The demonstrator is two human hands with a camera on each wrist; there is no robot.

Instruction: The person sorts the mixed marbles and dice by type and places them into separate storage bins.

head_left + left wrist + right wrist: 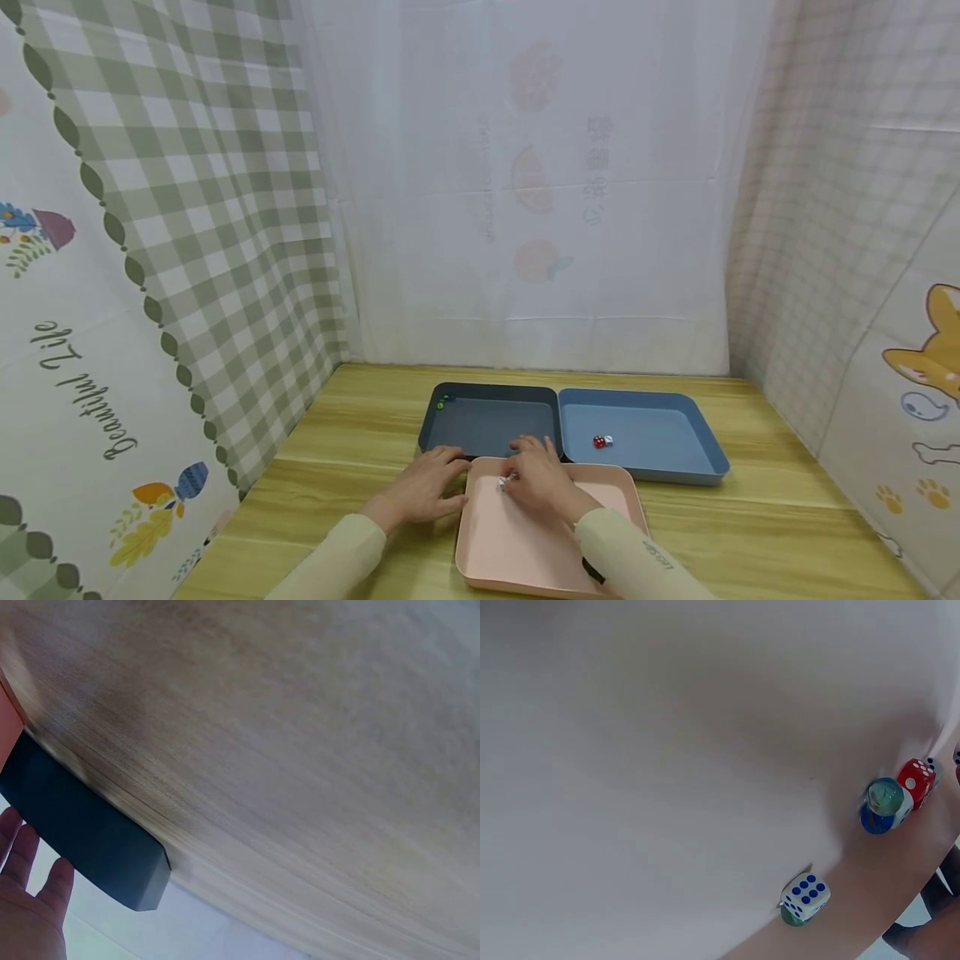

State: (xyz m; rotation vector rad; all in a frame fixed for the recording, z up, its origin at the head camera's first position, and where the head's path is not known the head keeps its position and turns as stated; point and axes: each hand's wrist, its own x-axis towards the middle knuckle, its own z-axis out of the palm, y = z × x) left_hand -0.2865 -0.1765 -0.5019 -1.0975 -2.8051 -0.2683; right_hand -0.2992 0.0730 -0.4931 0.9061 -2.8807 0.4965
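A pink tray [517, 546] lies nearest in the head view, with small white dice [503, 482] by its far side. My right hand [542, 475] reaches down over that side, its fingertips among the small pieces and partly hidden; I cannot tell whether they pinch one. The right wrist view shows a white die with blue dots [805, 895], a red die [916, 782] and a clear greenish glass bead [885, 796] along the tray wall. At the tray's left rim rests my left hand [427, 489], fingers loosely spread and holding nothing.
Behind the pink tray stand a dark tray [495, 421] with small yellow-green pieces [442, 402] in its far left corner, and a blue tray [652, 437] holding a red die [599, 442] beside a white one. Cloth curtains [525, 208] enclose the wooden table [360, 433].
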